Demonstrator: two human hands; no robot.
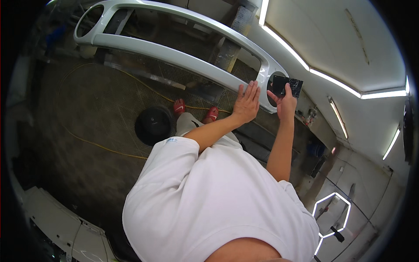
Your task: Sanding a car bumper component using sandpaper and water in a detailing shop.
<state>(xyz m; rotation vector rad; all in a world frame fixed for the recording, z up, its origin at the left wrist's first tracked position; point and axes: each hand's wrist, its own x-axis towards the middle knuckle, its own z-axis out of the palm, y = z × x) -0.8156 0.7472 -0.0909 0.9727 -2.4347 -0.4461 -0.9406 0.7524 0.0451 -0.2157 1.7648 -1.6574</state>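
A long, glossy white car body panel, shaped like a front grille surround with a round opening at each end, stretches across the top of the head view. My left hand lies flat on its lower bar near the right end, fingers stretched and nothing held. Beside the right-hand round opening, my right hand grips a thin black rectangular pad or sheet with whitish streaks. Its exact kind does not show. I cannot tell whether the pad touches the panel.
Wrapped posts stand beneath the panel. A round black bucket or stool and a yellow hose are on the floor near my feet. White vehicle parts sit at lower left. Light tubes line the right side.
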